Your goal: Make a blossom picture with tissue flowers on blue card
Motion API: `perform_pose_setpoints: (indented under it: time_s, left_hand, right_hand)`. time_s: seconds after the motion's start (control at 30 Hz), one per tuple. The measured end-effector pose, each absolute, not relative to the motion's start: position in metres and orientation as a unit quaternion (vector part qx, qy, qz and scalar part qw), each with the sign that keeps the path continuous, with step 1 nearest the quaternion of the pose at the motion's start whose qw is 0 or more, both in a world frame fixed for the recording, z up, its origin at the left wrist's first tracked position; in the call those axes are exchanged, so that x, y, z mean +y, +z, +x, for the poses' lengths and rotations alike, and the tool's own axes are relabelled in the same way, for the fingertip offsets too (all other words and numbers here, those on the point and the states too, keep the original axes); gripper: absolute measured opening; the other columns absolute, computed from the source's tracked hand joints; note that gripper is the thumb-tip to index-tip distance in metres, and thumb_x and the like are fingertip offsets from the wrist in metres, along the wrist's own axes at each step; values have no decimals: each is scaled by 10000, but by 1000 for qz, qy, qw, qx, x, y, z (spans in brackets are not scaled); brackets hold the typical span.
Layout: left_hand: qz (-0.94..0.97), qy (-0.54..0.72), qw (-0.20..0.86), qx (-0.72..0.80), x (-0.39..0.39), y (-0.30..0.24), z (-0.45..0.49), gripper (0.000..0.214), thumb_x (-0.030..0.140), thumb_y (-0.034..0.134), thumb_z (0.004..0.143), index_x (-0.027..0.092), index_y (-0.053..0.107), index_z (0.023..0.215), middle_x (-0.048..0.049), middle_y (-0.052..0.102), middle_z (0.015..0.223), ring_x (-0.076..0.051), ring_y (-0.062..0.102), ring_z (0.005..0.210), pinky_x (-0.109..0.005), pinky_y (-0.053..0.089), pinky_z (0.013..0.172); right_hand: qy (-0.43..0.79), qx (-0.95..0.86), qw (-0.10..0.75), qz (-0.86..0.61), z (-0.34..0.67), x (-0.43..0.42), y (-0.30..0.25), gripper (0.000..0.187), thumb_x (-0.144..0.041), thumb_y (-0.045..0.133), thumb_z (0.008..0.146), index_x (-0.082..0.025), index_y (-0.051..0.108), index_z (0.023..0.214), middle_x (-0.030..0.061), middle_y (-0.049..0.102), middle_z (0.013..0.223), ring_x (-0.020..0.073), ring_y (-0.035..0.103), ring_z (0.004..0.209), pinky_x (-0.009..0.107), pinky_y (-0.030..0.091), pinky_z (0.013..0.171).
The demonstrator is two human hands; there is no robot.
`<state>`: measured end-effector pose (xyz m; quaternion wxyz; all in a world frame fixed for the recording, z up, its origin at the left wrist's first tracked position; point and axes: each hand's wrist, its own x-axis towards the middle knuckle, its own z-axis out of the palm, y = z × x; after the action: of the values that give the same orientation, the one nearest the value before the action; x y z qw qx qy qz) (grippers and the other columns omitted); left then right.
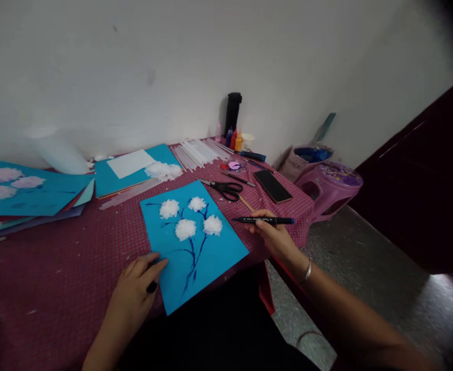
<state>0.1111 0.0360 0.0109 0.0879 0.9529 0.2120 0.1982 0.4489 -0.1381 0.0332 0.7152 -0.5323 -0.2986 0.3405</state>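
On 1 sheet (221, 255) | 4 flowers (185, 230) | right grip (275, 237) clamps 1 marker (282, 220) | left grip (136, 283) apart

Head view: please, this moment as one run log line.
right hand: holds marker pen; left hand: touches blue card; on card: four white flowers, blue branches

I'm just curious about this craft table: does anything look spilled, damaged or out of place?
Nothing looks spilled or broken. Tiny white scraps lie scattered on the red checked cloth, left of the blue paper sheet with white flowers, a bit untidy; dark smudges mark the plain grey wall.
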Motion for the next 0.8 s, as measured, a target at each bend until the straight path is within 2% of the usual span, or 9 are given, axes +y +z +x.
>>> perform_pose_setpoints:
  time_s: [0.33,0.6,0.8]
  left_hand:
    - [946,220,79,223,34,13,114,298,260,436,930,231,660,1125,-71,646,1169,-235,607,1033,-387,504,868]
    - [944,197,105,244,34,14,114,332,289,396,945,210,649,1145,-91,628,1207,-257,581,1072,-444,478,925]
    - [945,205,91,238,34,12,114,320,276,407,939,215,655,1131,-85,638,1191,-246,599,1056,-424,498,904]
  right_hand:
    - [332,-319,709,-534,450,-137,28,181,-355,678,813,-238,674,951,5,640,688,188,578,692,337,428,712]
    - [361,-312,721,-503,459,-130,26,202,-400,668,815,-257,660,956,-11,603,636,188,583,683,355,443,757]
    - [381,-315,712,-498,461,-130,22,221,-390,688,808,-237,662,965,-13,627,647,165,565,657,303,399,670]
